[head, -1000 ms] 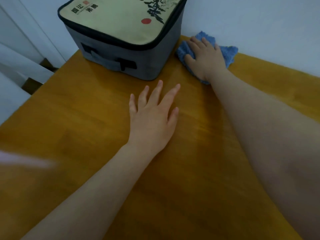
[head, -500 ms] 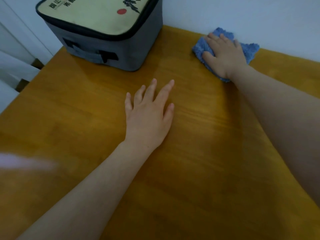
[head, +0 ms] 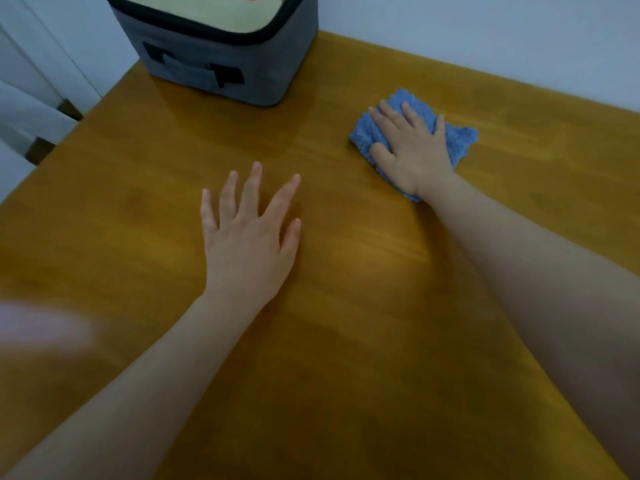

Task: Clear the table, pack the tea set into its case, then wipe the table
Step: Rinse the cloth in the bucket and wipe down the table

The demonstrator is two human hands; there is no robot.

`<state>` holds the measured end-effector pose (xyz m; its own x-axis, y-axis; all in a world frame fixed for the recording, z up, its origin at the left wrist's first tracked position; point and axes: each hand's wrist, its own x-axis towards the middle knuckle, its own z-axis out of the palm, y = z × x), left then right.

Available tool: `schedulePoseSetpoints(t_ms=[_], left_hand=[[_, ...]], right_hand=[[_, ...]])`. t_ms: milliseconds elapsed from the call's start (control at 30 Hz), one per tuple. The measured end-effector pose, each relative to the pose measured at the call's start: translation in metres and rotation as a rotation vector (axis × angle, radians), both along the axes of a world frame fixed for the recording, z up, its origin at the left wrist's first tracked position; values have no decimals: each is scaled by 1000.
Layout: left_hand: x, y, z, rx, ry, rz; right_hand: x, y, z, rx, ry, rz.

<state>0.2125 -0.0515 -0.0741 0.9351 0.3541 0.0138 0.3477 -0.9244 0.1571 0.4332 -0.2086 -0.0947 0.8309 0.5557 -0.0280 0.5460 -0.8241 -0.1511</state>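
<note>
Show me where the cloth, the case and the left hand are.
cloth (head: 459, 142): head view, bare blue corner on its right side.
case (head: 263, 57): head view, grey front wall.
left hand (head: 247, 244): head view, back of the hand.

glossy wooden table (head: 346, 341), nubby blue cloth (head: 457, 140), grey fabric case (head: 270, 64)

pale wall (head: 485, 32); white door (head: 31, 84), perhaps, at left
</note>
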Motion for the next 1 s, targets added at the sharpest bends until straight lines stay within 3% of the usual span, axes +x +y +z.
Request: schedulePoseSetpoints(t_ms=[600,1000], left_hand=[[-204,-25,15,-126,-15,82],[-281,-58,16,-173,-14,141]], right_hand=[[-252,-22,-2,-22,31,60],[-422,-46,-1,-18,-3,139]])
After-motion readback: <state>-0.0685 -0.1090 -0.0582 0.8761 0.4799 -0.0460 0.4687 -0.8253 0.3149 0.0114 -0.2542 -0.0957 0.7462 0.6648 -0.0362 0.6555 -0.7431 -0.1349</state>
